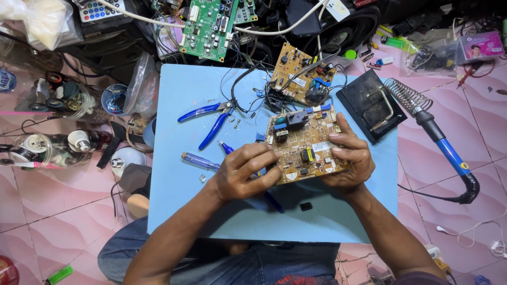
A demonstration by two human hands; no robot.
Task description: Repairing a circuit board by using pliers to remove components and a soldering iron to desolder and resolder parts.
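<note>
Two bare hands hold a tan circuit board [304, 146] over a light blue work board [179, 179].

The right hand [348, 158] grips the circuit board's right edge, thumb across the top, its other fingers hidden beneath. The left hand [245, 171] closes its fingertips on the board's lower left corner; whether it also pinches something small there cannot be made out. A blue-handled screwdriver [200, 161] lies just left of that hand, its tip hidden behind the knuckles, near blue-handled cutters [208, 119]. A second tan circuit board [301, 74] lies beyond, partly covered by wires. At right, a soldering iron [449, 153] rests in its coil stand [404, 95]; its cable runs off frame.
</note>
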